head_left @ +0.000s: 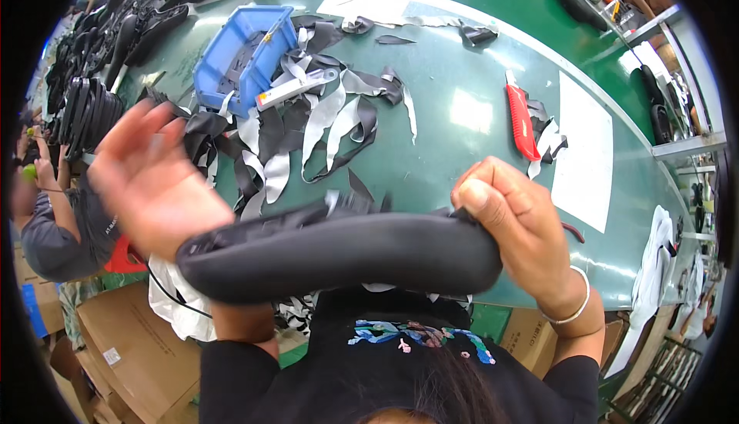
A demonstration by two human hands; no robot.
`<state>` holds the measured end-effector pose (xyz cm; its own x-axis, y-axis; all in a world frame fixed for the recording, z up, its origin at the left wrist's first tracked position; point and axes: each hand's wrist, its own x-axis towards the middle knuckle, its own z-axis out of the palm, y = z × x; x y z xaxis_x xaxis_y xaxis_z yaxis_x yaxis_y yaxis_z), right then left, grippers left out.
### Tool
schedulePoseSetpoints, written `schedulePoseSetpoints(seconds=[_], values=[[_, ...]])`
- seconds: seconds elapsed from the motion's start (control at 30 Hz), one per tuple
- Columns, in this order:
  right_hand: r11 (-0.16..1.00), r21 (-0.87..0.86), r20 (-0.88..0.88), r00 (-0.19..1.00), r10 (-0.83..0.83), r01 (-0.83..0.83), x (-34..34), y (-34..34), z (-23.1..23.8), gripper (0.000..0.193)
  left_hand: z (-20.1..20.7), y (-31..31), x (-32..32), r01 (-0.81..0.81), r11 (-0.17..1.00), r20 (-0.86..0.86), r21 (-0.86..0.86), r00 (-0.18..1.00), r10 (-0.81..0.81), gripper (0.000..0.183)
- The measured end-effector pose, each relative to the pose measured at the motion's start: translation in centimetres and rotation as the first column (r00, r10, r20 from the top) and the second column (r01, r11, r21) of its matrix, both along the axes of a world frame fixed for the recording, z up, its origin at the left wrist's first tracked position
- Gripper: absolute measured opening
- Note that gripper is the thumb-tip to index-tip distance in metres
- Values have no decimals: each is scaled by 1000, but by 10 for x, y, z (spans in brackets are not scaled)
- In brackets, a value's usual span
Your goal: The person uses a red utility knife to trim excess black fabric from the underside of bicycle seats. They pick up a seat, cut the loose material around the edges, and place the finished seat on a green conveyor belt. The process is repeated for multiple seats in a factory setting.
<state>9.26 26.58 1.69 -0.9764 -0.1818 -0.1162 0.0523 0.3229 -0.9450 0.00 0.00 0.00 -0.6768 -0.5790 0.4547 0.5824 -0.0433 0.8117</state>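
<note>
A long black padded part (339, 258), like an armrest with a smooth rounded outer side, is held up in front of my chest. My right hand (519, 228) is shut on its right end, the thumb pressed against a bent forefinger near its upper edge. Behind the left end, my left hand (158, 174) is raised with its fingers apart, blurred by motion. No object shows in that palm, and the part hides my left wrist. Along the part's upper edge its hollow inside shows, blurred.
Grey and black fabric strips (331, 124) litter the green table (431, 162). A blue bin (242, 55), a white-handled cutter (296, 89), a red utility knife (522, 120) and a white sheet (583, 155) lie there. Black parts (127, 24) pile up far left; a co-worker (58, 224) is at left.
</note>
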Motion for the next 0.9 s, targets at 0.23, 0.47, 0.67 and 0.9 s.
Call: schedulePoseSetpoints(seconds=[0.23, 0.47, 0.67, 0.9], values=[[976, -192, 121, 989, -80, 103, 7, -14, -7, 29, 41, -5, 47, 286, 800, -34, -527, 934, -356, 51], [883, -456, 246, 969, 7, 110, 9, -10, -10, 28, 18, 74, 22, 385, 68, 340, -920, 874, -348, 35], [707, -700, 204, 976, 72, 95, 16, 0, -19, 23, -2, 87, 8, 758, 61, 517, -650, 499, -695, 38], [996, -30, -514, 856, 57, -84, -16, 18, -44, 30, -34, 99, -19, 906, 79, 537, -415, 315, -783, 33]])
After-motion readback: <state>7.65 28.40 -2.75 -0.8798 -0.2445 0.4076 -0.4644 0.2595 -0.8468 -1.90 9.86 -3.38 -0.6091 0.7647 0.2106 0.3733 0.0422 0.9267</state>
